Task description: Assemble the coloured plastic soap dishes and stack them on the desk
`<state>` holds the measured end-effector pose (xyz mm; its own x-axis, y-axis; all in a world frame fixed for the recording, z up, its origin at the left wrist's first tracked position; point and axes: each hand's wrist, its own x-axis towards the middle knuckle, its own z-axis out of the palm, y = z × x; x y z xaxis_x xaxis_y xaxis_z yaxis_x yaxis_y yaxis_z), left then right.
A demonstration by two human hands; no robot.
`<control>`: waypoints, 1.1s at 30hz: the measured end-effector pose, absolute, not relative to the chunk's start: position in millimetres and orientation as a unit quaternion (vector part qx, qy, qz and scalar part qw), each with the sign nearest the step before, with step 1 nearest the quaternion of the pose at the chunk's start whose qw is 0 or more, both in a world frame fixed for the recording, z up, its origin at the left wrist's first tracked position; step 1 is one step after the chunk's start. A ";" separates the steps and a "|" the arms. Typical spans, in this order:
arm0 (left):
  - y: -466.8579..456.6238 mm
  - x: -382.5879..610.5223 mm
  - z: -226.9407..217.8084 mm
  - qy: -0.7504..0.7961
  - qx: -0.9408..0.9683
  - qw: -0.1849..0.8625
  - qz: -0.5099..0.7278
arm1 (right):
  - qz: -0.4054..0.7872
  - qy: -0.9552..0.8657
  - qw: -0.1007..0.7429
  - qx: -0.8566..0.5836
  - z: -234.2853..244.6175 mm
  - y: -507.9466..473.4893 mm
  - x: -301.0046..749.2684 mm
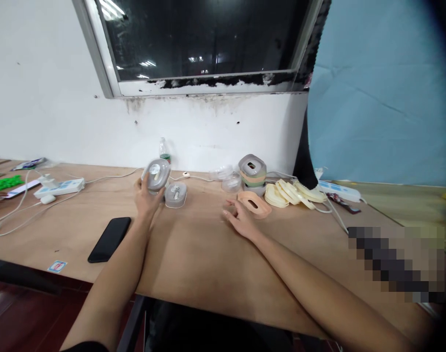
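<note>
My left hand (145, 198) is closed around a clear grey plastic container with a lid (156, 176), lifted a little above the wooden table (193, 254). A second grey lid (176, 194) lies flat just right of it. My right hand (239, 217) rests on the table with fingers loosely spread, its fingertips beside a peach-coloured ring-shaped lid (254, 204). Behind that lid stands a stack of containers (252, 175) in grey, peach and green, with clear tubs (226, 178) to its left.
A row of cream lids (290, 193) fans out to the right. A black phone (110, 239) lies near the front left. Power strips (61, 187) (339, 191) with cables sit left and right. A bottle (164, 150) stands by the wall. Green pieces (3, 183) lie far left.
</note>
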<state>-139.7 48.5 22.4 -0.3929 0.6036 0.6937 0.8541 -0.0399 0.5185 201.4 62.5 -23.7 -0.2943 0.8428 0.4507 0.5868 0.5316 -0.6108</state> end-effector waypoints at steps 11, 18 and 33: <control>65.7 -164.6 -7.5 -0.761 -0.476 0.047 -0.438 | 0.161 -0.792 0.370 -0.458 -21.8 59.9 200.3; 69.4 -165.9 -10.0 -0.747 -0.484 0.029 -0.456 | 0.162 -0.798 0.355 -0.458 -15.3 56.0 198.8; 71.9 -166.4 -12.0 -0.761 -0.476 0.008 -0.441 | 0.168 -0.794 0.375 -0.448 -22.5 59.9 200.4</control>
